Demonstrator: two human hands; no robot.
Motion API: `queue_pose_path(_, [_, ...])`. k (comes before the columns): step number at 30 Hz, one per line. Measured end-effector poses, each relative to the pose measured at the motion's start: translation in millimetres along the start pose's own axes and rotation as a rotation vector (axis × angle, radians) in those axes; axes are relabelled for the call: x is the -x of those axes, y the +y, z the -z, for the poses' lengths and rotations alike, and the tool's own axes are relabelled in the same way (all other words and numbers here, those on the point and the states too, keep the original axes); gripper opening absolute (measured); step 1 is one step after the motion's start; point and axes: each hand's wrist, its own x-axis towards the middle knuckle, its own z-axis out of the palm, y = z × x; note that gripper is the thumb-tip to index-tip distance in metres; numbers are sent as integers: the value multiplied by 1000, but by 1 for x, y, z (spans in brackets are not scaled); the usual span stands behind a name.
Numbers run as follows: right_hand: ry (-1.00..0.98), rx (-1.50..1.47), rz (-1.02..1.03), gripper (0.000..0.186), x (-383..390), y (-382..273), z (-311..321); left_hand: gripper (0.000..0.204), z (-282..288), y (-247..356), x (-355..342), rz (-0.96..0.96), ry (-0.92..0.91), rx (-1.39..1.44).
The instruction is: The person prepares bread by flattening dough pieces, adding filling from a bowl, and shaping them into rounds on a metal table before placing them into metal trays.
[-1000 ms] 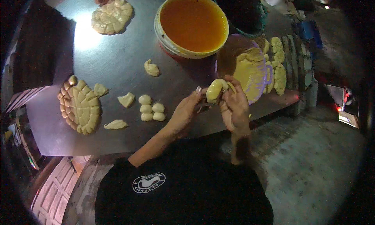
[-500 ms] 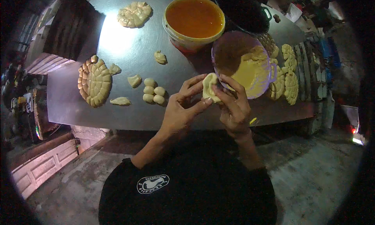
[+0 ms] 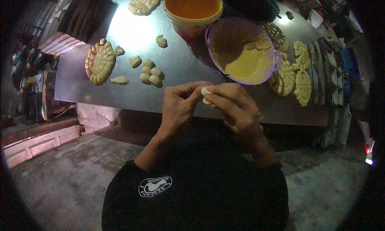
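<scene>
My left hand (image 3: 178, 106) and my right hand (image 3: 236, 106) meet near the front edge of the metal table, fingers pinched on a small pale piece of dough (image 3: 206, 94). Just beyond them is a purple tub (image 3: 214, 46) with yellow paste inside. Left of my hands lie a cluster of smooth dough balls (image 3: 150, 74), loose dough scraps (image 3: 119, 80) and a segmented round of dough (image 3: 100, 61).
An orange-filled white bucket (image 3: 176, 20) stands behind the tub, beside a dark container (image 3: 244, 4). Another dough round (image 3: 142, 4) lies at the back. Segmented dough pieces (image 3: 302, 86) and grey boards (image 3: 316, 62) are at right. Stacked trays (image 3: 70, 22) sit at back left.
The view has shifted, so more floor shows. My hands have drawn closer together, and the dough between them has gone from a larger opened piece to a compact pinched one.
</scene>
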Motion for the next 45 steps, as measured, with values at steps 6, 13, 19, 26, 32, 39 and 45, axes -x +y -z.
queue_pose_path(6, [-153,-203,-146,32,-4,8,9,20,4,7,17,11,12,-29])
queue_pose_path(13, [-38,-477,-307,35,-33,2,-24,25,41,7,13,-175,-73,-8])
queue_pose_path(19, [-413,-316,-304,48,-70,4,-65,31,96,-8,-6,136,19,139])
queue_pose_path(26, [-347,-138,-399,46,-80,33,-154,33,151,-54,-22,211,161,186])
queue_pose_path(32, [-484,-681,-1122,50,-71,87,-213,30,192,-80,-46,91,408,-152])
queue_pose_path(39, [-255,13,-793,16,-76,140,-255,25,239,-89,-73,74,427,-127])
queue_pose_path(45, [-267,102,-665,24,-87,162,-255,20,256,-84,-66,186,469,-209])
